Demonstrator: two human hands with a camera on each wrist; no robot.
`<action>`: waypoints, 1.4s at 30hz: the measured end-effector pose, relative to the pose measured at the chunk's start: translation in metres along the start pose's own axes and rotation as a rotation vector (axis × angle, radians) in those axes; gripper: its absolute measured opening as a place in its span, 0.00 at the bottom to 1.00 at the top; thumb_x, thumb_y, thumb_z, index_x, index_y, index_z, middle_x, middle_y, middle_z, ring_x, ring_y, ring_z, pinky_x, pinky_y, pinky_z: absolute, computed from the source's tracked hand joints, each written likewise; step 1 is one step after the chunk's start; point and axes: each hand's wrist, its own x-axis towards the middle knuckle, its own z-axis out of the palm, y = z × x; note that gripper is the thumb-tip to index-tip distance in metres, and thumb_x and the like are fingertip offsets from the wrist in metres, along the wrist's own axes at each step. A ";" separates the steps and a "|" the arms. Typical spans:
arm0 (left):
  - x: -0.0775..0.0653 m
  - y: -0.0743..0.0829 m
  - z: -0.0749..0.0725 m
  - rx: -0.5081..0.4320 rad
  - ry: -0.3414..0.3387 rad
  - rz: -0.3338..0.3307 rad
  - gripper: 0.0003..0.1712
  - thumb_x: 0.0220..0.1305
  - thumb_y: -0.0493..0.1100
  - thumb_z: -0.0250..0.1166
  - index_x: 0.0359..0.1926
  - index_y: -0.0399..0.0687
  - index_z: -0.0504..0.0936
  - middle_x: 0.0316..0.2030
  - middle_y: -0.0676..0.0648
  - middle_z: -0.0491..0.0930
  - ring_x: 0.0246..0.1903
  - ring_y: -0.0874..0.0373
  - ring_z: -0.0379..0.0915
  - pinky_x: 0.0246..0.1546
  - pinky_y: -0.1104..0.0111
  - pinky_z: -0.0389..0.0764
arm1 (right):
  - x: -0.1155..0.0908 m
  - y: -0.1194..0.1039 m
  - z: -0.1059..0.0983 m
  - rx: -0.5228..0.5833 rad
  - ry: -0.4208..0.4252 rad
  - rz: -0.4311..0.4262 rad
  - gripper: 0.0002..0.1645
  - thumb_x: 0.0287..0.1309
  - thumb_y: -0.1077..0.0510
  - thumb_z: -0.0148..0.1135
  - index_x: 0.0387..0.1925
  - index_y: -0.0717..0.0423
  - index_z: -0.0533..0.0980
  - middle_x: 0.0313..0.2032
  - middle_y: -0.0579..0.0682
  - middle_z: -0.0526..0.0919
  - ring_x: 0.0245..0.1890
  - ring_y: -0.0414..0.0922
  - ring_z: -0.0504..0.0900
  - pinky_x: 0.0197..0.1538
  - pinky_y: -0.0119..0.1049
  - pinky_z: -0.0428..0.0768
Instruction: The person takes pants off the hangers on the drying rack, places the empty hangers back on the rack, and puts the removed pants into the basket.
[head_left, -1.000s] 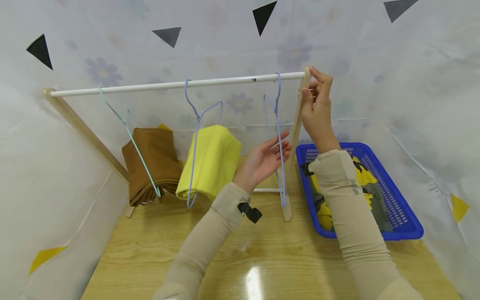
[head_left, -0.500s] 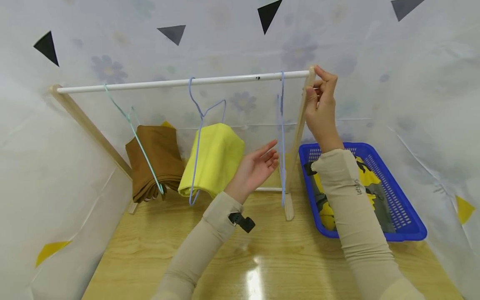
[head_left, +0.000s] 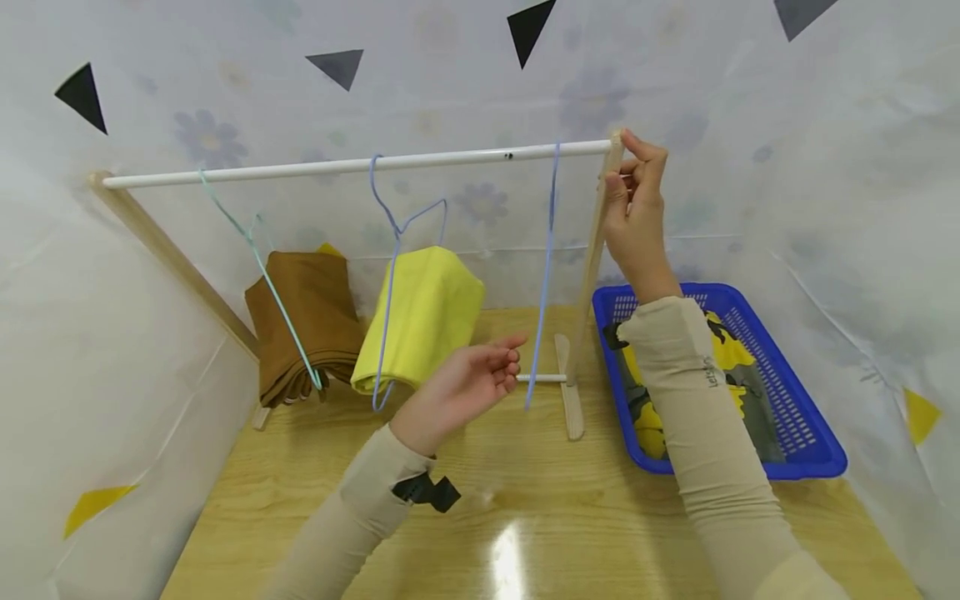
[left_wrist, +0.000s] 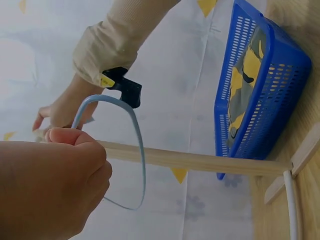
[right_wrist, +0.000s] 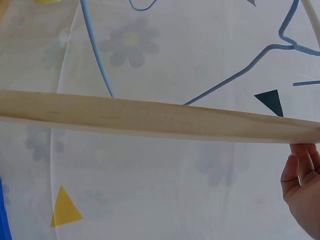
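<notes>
A small clothes rack [head_left: 595, 242] with a white top bar and wooden end posts stands on the table. At its right post top, my right hand [head_left: 637, 225] grips the wood with thumb and fingers. A blue hanger [head_left: 548, 258] hangs near that post, seen edge-on, its lower end tilted left. My left hand [head_left: 461, 385] is just left of this hanger's lower end, fingers loosely curled and holding nothing. In the left wrist view the hanger [left_wrist: 138, 131] appears beyond that hand. Another blue hanger [head_left: 391, 287] and a mint hanger [head_left: 274, 292] hang farther left.
Behind the hangers lie a folded yellow cloth [head_left: 423, 317] and a folded brown cloth [head_left: 307, 325]. A blue basket [head_left: 813, 433] at right contains yellow, grey and black patterned fabric [head_left: 759, 417]. Patterned white sheeting surrounds the wooden table [head_left: 600, 517].
My left hand has moved down and left, away from the rightmost hanger. That hanger has turned edge-on and its lower end has swung left. My right hand stays on the post.
</notes>
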 end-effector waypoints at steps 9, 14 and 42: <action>-0.053 0.028 -0.007 0.174 -0.005 0.083 0.15 0.66 0.35 0.43 0.53 0.37 0.64 0.32 0.50 0.68 0.32 0.60 0.64 0.37 0.73 0.67 | -0.002 -0.003 -0.001 -0.011 0.000 0.006 0.23 0.63 0.59 0.39 0.59 0.47 0.52 0.35 0.50 0.68 0.34 0.44 0.68 0.36 0.31 0.69; -0.071 0.048 -0.006 0.267 -0.017 0.136 0.13 0.67 0.35 0.44 0.49 0.38 0.68 0.34 0.49 0.67 0.32 0.59 0.64 0.37 0.72 0.68 | -0.001 0.008 0.000 -0.005 0.002 -0.005 0.23 0.63 0.59 0.39 0.59 0.47 0.52 0.35 0.51 0.68 0.34 0.44 0.68 0.35 0.31 0.69; -0.060 0.147 -0.017 0.017 0.274 0.468 0.14 0.66 0.37 0.45 0.52 0.41 0.64 0.43 0.47 0.60 0.44 0.56 0.57 0.46 0.73 0.62 | -0.003 0.002 -0.001 -0.007 -0.017 -0.031 0.23 0.64 0.60 0.38 0.60 0.49 0.52 0.37 0.55 0.69 0.35 0.45 0.69 0.36 0.31 0.70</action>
